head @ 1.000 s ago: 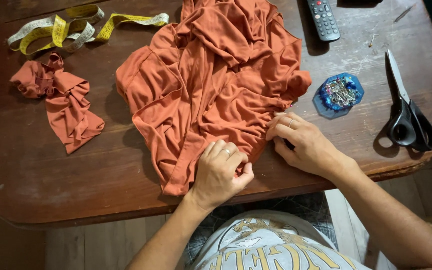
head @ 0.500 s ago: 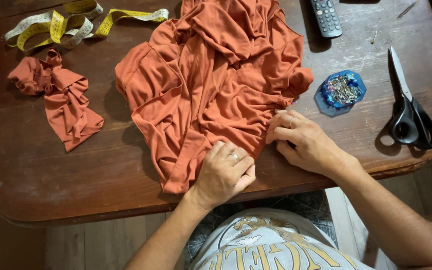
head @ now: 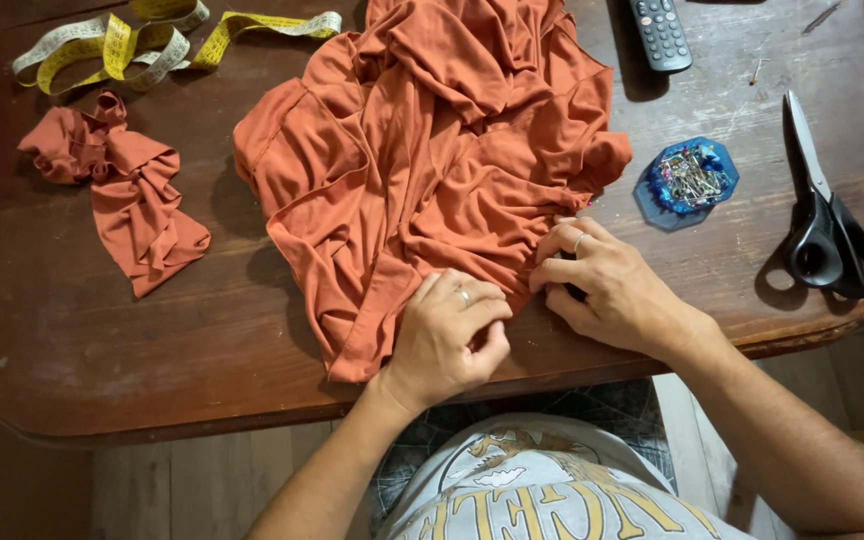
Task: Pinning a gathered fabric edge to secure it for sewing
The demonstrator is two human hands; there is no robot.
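The left hand [head: 447, 338] has its fingers curled in, tips pinching a fold of the orange garment [head: 432, 160] near the table's [head: 102, 340] near edge. Just beside it, the right hand [head: 607, 285] presses bent fingers on the same hem; whether they grip it I cannot tell. The garment lies bunched across the table's middle. A pin holder [head: 689, 180] and scissors [head: 827, 215] lie toward the right edge, an orange scrap [head: 127, 190] and tape measure [head: 152, 40] toward the far left corner.
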